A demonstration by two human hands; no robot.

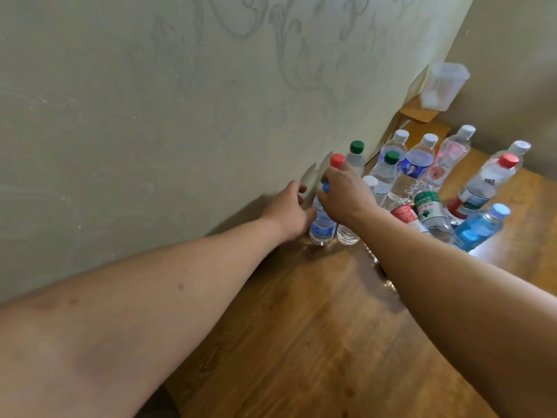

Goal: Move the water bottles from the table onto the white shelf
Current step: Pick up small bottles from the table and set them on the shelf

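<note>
- The table is glossy brown wood grain, pushed against a pale green-grey wall with a faint scroll pattern.
- At 1 o'clock, in the corner, a frosted plastic container sits on an orange-brown box.
- The water bottles stand clustered from 12 to 2 o'clock, with white, green, red and blue caps.
- Labels are blue, red, green and pink-flowered; the writing is too blurred to read.
- The right hand is curled over a red-capped bottle, fingers closed round its neck.
- The left hand, at 11 o'clock of it, is partly curled beside a blue-labelled bottle; whether it grips cannot be told.
</note>
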